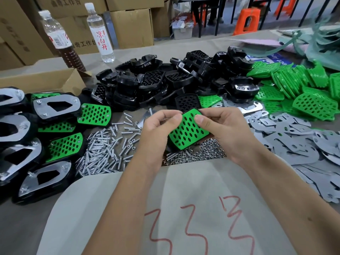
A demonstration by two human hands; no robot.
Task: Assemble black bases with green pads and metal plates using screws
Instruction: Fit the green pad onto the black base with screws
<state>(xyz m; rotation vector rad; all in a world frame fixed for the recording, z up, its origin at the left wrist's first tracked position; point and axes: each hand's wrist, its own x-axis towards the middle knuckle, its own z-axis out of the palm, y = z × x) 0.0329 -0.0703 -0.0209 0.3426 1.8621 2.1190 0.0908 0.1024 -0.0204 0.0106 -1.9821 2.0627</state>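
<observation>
Holding a perforated green pad [187, 128] in both hands

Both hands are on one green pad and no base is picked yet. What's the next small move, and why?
Probably free the left hand and reach for a black base from the pile just beyond. The green pad is pinched by both hands, right hand on its far edge, above the screws and nuts, with no base under it that I can see.
</observation>
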